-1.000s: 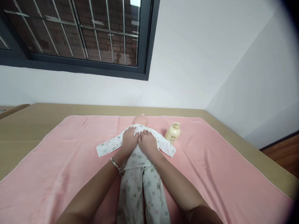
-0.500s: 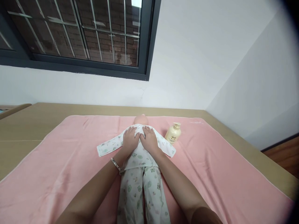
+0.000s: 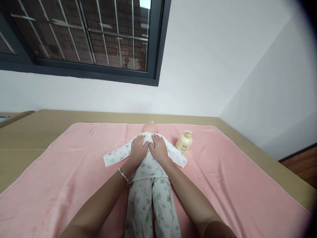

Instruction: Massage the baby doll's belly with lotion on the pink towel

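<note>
My two hands lie flat on the doll's chest.

My left hand [image 3: 138, 148] and right hand [image 3: 158, 149] rest side by side on the doll [image 3: 148, 172], fingers spread open, holding nothing. The doll lies on its back in the middle of the pink blanket [image 3: 61, 178]. A yellow bottle [image 3: 184, 142] stands near its right sleeve.

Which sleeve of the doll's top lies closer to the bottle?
The right sleeve: its cuff ends just short of the cream bottle, while the left sleeve spreads the other way, beyond the left hand.
</note>
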The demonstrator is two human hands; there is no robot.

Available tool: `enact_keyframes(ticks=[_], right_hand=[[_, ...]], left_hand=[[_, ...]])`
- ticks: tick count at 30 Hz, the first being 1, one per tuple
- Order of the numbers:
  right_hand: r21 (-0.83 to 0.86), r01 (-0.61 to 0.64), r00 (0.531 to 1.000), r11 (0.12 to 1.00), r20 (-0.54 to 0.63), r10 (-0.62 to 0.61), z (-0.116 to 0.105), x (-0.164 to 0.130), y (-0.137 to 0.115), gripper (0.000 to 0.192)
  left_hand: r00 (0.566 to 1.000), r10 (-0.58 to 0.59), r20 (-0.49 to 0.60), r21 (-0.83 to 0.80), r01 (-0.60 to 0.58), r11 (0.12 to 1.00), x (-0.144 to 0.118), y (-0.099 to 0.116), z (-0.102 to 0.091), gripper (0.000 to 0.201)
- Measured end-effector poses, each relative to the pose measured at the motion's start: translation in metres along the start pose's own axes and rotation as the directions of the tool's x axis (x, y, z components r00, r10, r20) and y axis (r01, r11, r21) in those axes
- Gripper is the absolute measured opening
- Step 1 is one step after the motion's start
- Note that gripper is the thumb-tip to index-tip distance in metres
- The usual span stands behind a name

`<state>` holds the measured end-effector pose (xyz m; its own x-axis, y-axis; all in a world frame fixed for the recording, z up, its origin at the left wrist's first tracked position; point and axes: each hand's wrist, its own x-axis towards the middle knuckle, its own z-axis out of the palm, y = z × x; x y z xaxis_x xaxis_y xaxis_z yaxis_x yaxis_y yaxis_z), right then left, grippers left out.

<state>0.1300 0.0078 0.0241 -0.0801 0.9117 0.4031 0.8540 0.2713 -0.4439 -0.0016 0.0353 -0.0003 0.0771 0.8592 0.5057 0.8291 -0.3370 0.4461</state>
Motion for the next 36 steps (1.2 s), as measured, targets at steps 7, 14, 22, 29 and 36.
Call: enact_keyframes(ticks=[7,14,22,29,36], right_hand=[[0.004,0.000,1.000,1.000,-0.004,0.000,0.000,0.000,0.000,0.046],[-0.013,0.002,1.000,1.000,0.008,-0.002,-0.001,0.000,0.001,0.045],[-0.095,0.054,0.995,0.994,0.092,-0.046,-0.007,0.001,0.000,0.047],[-0.279,0.002,0.997,0.960,0.078,0.021,-0.011,-0.006,-0.017,0.045],[-0.412,0.040,0.996,0.910,0.091,-0.003,-0.019,-0.020,-0.034,0.031]], left_hand=[[1.000,-0.004,-0.004,0.003,0.004,1.000,-0.001,0.000,0.000,0.039],[0.998,0.055,0.044,0.151,-0.061,0.987,-0.002,0.014,-0.013,0.037],[0.975,0.076,0.207,0.319,-0.141,0.937,-0.004,0.038,-0.040,0.037],[0.981,0.096,0.166,0.298,-0.143,0.944,-0.001,0.023,-0.028,0.036],[0.988,0.082,0.134,0.213,-0.110,0.971,-0.001,0.007,-0.013,0.044]])
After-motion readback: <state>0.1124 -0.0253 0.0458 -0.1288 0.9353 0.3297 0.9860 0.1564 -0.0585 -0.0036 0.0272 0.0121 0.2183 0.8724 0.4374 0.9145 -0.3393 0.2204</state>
